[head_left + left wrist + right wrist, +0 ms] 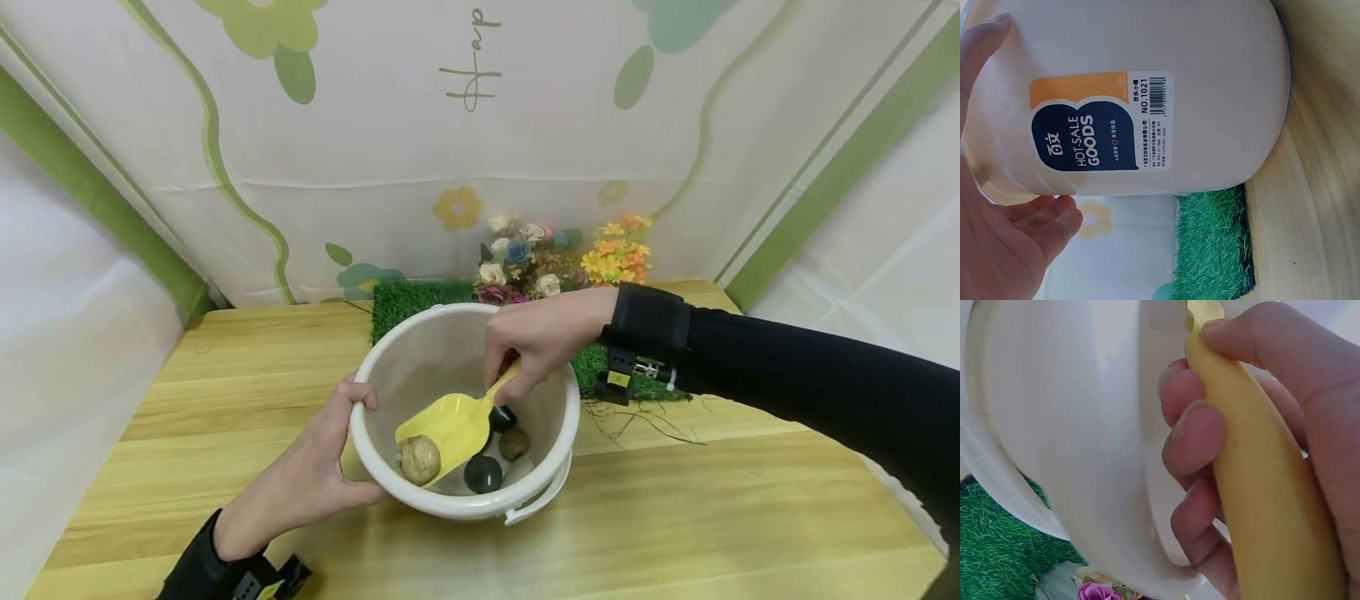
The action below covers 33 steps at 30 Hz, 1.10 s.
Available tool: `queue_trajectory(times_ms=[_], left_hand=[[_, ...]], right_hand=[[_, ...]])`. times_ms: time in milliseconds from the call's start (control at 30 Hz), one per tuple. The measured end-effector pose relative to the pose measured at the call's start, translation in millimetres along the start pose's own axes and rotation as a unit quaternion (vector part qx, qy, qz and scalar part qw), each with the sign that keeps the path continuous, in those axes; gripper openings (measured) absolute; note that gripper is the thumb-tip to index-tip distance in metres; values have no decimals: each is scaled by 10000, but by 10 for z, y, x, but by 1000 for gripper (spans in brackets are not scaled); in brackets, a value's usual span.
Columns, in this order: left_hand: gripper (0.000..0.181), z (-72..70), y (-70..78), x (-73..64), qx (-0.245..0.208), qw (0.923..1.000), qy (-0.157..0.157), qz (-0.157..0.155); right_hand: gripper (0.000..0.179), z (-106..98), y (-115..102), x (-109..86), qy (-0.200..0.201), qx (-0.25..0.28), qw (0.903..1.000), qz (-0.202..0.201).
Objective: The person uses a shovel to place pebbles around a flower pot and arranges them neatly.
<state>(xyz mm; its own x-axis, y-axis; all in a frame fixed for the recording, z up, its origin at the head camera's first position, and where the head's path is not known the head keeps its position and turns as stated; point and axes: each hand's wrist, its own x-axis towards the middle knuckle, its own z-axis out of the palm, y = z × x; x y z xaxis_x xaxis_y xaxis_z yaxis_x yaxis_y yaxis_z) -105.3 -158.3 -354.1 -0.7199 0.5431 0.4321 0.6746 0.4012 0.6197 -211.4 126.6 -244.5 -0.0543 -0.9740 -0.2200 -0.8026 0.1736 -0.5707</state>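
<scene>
A white plastic bucket (465, 504) stands on the wooden table, its side label (1104, 125) facing the left wrist camera. My left hand (333, 462) grips the bucket's left rim, fingers over the edge and thumb against the outer wall. Inside the bucket, my right hand (536, 337) holds a yellow toy shovel (453, 425) by its handle (1266, 475), fingers curled round it. A tan stone (418, 459) lies at the front of the shovel's tilted blade. Below and beside the blade are a black stone (483, 474), a brown stone (513, 444) and other stones on the bucket's bottom.
Behind the bucket lies a green artificial grass mat (420, 296) with mixed artificial flowers (517, 262) and yellow-orange flowers (617, 254). The bucket's white handle (543, 498) hangs at its front right. Thin dry twigs (652, 423) lie at the mat's front edge. A printed cloth (375, 125) hangs behind.
</scene>
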Motion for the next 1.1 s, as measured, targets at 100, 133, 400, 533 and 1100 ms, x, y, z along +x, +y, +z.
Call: queue_trajectory(times_ms=[100,133,400,533,1100], left_hand=[[73,-36,119,36,-45,10000,-33,-50],[72,-56,177,52,-52,10000,-32,-67],[72,-56,147,34,-52,10000,21,-28],[74,-2,-28,-17,-28,10000,-38,-46],[75,-35,71,6,21,9999,-60,-91]], right_hand=[[16,-4,-4,-26,115,-91,9999,-20],[16,-13,-13,-33,151,-108,9998,-28],[13,-107,-60,-209,477,-146,9986,199],[14,-105,-78,-365,643,-106,9971,392],[21,-114,-246,-928,1373,-111,9867,863]])
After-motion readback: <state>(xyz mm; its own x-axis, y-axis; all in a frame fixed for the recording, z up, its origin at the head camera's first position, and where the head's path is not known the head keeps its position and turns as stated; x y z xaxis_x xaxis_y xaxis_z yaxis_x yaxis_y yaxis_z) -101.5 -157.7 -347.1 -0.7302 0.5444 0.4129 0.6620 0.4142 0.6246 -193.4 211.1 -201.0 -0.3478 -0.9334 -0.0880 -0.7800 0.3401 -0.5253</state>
